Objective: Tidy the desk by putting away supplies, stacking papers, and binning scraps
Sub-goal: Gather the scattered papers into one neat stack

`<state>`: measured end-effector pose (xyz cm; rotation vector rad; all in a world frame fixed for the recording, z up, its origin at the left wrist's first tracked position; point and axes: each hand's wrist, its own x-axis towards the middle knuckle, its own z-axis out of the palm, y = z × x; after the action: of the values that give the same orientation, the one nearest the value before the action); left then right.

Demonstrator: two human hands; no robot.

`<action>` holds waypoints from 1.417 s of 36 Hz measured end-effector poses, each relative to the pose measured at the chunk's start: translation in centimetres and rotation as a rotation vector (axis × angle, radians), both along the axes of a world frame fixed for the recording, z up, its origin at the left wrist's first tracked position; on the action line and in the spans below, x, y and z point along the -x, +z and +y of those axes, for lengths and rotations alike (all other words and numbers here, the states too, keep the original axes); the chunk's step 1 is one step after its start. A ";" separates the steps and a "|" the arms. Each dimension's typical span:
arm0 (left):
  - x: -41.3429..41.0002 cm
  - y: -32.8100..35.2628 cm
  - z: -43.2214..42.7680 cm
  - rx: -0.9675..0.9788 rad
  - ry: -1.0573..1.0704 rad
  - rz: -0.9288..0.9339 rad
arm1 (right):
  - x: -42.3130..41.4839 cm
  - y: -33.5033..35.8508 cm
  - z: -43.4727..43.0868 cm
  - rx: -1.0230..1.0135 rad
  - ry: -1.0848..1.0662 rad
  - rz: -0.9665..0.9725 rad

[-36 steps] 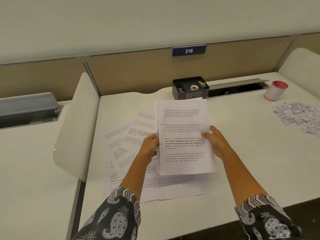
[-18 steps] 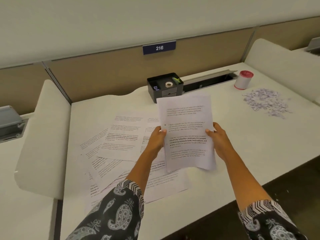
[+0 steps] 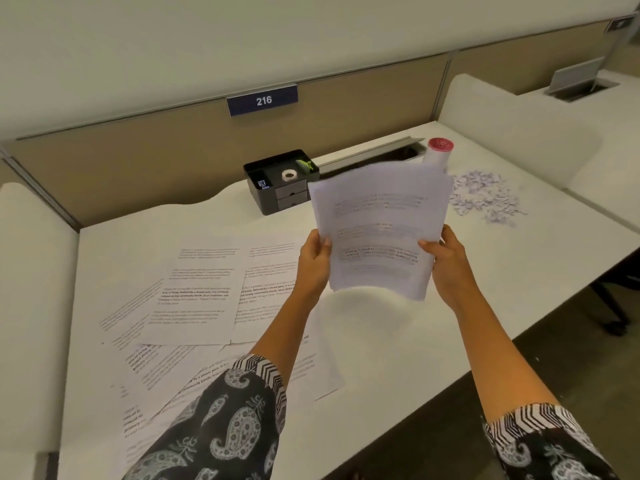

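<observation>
I hold a stack of printed sheets (image 3: pixel 379 230) up above the white desk (image 3: pixel 467 317), blurred by motion. My left hand (image 3: pixel 313 265) grips its left edge and my right hand (image 3: pixel 446 263) grips its right edge, thumbs on the front. Several loose printed pages (image 3: pixel 204 296) lie spread over the desk's left half, overlapping, some under my left arm. A heap of small paper scraps (image 3: pixel 483 199) lies at the back right. A black desk organiser (image 3: pixel 277 181) with a tape roll and a green item stands at the back.
A white tub with a red lid (image 3: pixel 439 154) stands behind the held stack, beside an open cable tray (image 3: pixel 370 155). Padded white dividers flank the desk left and right. A tan partition with a "216" plate (image 3: pixel 262 100) runs along the back.
Both hands have lifted the stack higher and carried it right, towards the scraps and the red-lidded tub. My view has swung right, so the loose pages now lie further left.
</observation>
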<state>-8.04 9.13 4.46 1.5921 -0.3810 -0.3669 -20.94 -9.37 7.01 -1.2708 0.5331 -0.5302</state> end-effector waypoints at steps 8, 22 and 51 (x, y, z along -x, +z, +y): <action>0.5 -2.8 -1.8 -0.152 -0.069 0.003 | 1.2 -4.2 -0.6 -0.042 -0.034 0.175; -0.4 -1.8 -3.0 -0.154 0.105 0.038 | 0.0 -4.2 -1.9 0.081 0.004 0.160; -2.5 -2.8 7.4 -0.247 0.260 0.295 | -4.7 -3.5 4.3 0.052 0.382 0.209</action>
<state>-5.57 16.50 1.65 1.7703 0.1022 -0.4527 -16.21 -5.07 3.46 -1.4448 0.4364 -0.0928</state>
